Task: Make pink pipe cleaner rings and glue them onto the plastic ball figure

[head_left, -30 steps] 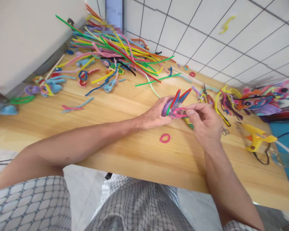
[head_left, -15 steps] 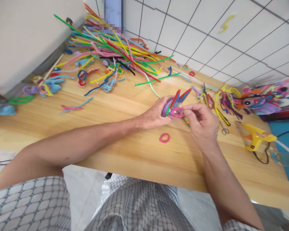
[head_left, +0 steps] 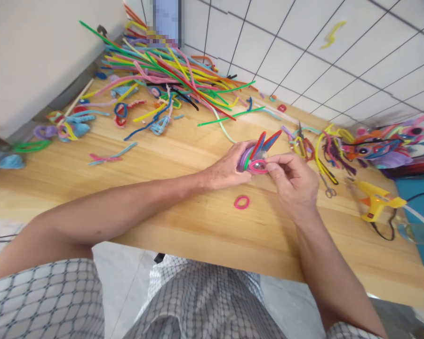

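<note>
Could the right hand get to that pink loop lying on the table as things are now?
Probably yes. The pink loop lies alone on bare wooden table, just beside the right hand, with nothing between them. But that hand is pinching the pipe-cleaner piece that the left hand holds.

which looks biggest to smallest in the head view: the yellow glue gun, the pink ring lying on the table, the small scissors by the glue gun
1. yellow glue gun, clearly the largest.
2. and 3. pink ring and small scissors look about alike; the scissors are thin and partly blurred, so their order stays unsure.
</note>
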### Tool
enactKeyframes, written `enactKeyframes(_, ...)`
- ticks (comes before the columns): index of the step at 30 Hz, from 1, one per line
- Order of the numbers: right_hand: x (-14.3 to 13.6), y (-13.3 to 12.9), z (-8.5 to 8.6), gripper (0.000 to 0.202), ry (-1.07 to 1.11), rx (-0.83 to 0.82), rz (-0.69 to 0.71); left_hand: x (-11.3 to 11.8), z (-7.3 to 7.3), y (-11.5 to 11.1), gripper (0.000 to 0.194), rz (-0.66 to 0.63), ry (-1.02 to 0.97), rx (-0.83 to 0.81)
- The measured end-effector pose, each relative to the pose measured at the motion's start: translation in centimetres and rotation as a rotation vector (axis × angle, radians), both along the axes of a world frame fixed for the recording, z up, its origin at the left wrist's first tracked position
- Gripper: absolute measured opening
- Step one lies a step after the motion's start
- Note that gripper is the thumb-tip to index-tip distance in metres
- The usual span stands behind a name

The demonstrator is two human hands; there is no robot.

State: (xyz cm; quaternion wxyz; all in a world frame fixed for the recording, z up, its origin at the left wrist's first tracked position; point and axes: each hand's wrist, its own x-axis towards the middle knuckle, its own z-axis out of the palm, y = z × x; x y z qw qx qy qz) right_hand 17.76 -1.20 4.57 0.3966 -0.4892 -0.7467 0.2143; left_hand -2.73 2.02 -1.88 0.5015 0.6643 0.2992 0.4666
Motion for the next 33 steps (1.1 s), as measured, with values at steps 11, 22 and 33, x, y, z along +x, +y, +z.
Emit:
enactKeyframes(11, 0.0, 0.1, 0.0, 0.014, -0.070, 0.064, -0.052, -0.1, 0.4, -0.1, 0.081, -0.015, 0.002, -0.008)
enactKeyframes(22, 0.1, 0.3, -0.2, 0.013, -0.062, 0.063, -0.042, -0.9, 0.5, 0.0, 0.069, -0.058, 0.016, -0.015)
enactKeyframes(33, 0.2, 0.6, 0.1, 0.015, -0.065, 0.125, -0.021, -0.6, -0.2, 0.4, 0.070, -0.065, -0.007, 0.000)
